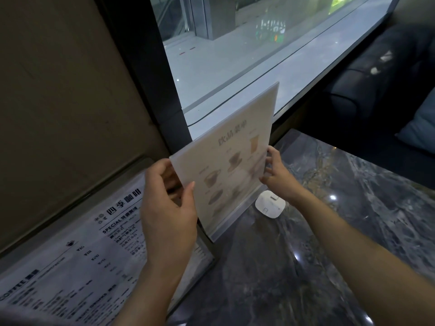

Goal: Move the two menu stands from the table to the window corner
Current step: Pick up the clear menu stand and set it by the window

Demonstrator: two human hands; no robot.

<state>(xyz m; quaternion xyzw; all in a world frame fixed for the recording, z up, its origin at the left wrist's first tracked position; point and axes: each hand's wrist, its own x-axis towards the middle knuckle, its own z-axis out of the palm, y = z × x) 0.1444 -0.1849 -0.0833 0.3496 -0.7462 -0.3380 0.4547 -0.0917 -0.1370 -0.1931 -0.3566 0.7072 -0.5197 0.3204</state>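
Note:
A clear acrylic menu stand (237,147) with a cream drinks menu stands upright on the dark marble table (329,231), near the corner by the window. My left hand (169,208) grips its left edge, thumb on the front. My right hand (277,175) holds its right edge. A second, larger menu stand (89,262) with a grey printed coffee menu leans at the left, against the beige wall, behind my left arm.
A small white square device (270,204) lies on the table just right of the stand's base. The window (235,55) and its dark frame post (164,90) rise behind. A dark sofa (376,78) with a blue cushion (421,123) sits at the right.

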